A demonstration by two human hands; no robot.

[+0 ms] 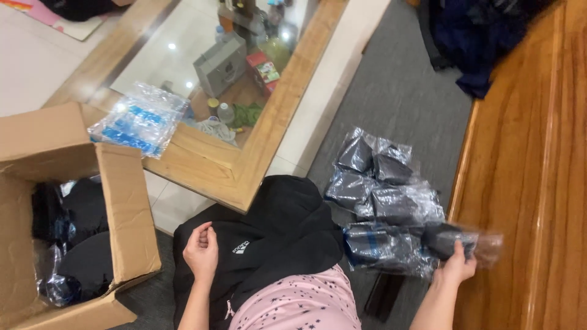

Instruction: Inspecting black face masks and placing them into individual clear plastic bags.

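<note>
Both hands belong to a person seated on the floor, seen from above. Left hand rests on a black garment lying across the lap, its fingers curled loosely against the cloth; whether it grips the fabric cannot be told. Right hand is closed around a dark folded item in a clear plastic bag, held out to the side and blurred. That packet sits at the near edge of a pile of similar bagged dark items on the grey carpet, just beside a polished wooden bench.

To the left stands an open cardboard box holding more dark bundles. Beyond it is a low glass-topped table with a wooden frame — a clear packet with blue print lies on its corner, and boxes and bottles show through the glass on a shelf below.
</note>
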